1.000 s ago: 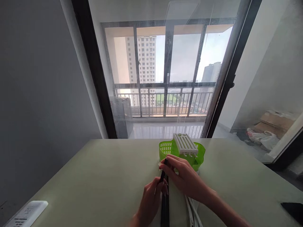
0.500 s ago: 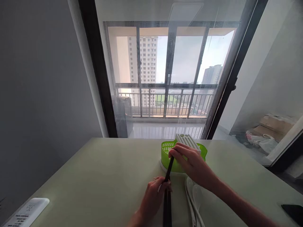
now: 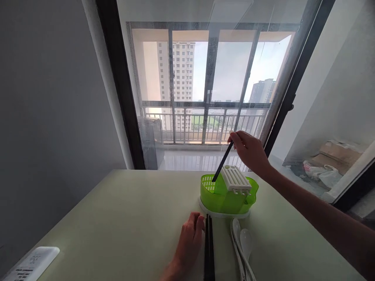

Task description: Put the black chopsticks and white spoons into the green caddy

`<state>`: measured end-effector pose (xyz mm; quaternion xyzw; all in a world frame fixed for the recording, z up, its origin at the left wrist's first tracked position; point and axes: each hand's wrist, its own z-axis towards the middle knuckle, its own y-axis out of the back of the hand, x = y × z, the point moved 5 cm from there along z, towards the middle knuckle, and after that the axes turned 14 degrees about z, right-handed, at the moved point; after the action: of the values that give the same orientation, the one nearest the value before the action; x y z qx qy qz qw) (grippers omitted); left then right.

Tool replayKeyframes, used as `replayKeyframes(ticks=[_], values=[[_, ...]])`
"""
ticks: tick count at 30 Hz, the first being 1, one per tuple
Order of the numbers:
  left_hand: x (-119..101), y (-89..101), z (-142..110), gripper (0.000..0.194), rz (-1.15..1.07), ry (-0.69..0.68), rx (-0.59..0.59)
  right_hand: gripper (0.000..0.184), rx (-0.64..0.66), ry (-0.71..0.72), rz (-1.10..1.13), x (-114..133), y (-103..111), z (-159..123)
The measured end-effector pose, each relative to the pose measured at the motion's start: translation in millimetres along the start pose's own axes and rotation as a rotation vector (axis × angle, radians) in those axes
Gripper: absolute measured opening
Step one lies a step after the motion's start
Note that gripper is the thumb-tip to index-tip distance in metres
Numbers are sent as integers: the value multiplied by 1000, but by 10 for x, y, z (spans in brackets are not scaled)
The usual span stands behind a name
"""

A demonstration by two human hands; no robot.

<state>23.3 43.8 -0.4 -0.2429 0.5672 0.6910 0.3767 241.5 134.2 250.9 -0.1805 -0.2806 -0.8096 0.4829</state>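
My right hand [image 3: 248,150] is raised above a green utensil holder [image 3: 227,195] and pinches the top of a single black chopstick [image 3: 222,162]. The chopstick slants down, its lower tip at the holder's left compartment. A white slotted insert [image 3: 234,177] sits on top of the holder. My left hand [image 3: 189,244] rests on the table with its fingers curled loosely against a bundle of black chopsticks [image 3: 209,249] lying in front of the holder.
White spoons [image 3: 243,246] lie on the pale green table [image 3: 117,218] right of the chopsticks. A white remote [image 3: 32,265] sits at the near left corner. A glass door and balcony stand behind the table; boxes and bags lie on the floor at right.
My right hand lifted one chopstick off the bundle, up and away over the holder, tipping it steeply. My left hand let go of it and settled beside the bundle.
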Motion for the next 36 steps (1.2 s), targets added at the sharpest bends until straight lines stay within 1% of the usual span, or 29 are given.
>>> replayKeyframes(ticks=[2,5,7,9,14,16,19,22,24,26,28,29,31,33,36], values=[[8,-3,4,38,8,10,7,46,81,-33,-47,-165,-168,-15],[33,-28,3,39,19,20,28,43,211,-131,-62,-440,-403,-67],[52,-55,1,38,36,22,49,45,264,-178,-56,-593,-513,-107],[59,-79,0,37,71,15,67,47,289,-203,-51,-710,-584,-146],[33,-87,5,41,183,-23,52,53,318,-255,-56,-892,-661,-227],[29,-87,6,41,201,-29,48,54,310,-267,-64,-933,-655,-235],[20,-90,1,40,223,-45,50,51,272,-277,-83,-943,-605,-221],[-19,-92,-14,34,273,-82,48,48,158,-238,-98,-806,-495,-209],[-55,-98,-31,27,344,-107,48,43,58,-183,-82,-601,-401,-239],[-87,-110,-51,18,446,-127,48,36,16,-150,-23,-338,-331,-320],[-109,-122,-75,10,558,-140,42,32,26,-146,39,-53,-281,-446],[-117,-129,-87,10,609,-149,38,31,30,-154,73,85,-253,-520],[-131,-143,-110,15,686,-172,40,27,79,-177,162,336,-217,-678],[-141,-154,-128,19,727,-198,54,23,104,-211,262,531,-170,-818],[-153,-148,-137,21,758,-218,74,20,89,-226,382,726,-91,-935]])
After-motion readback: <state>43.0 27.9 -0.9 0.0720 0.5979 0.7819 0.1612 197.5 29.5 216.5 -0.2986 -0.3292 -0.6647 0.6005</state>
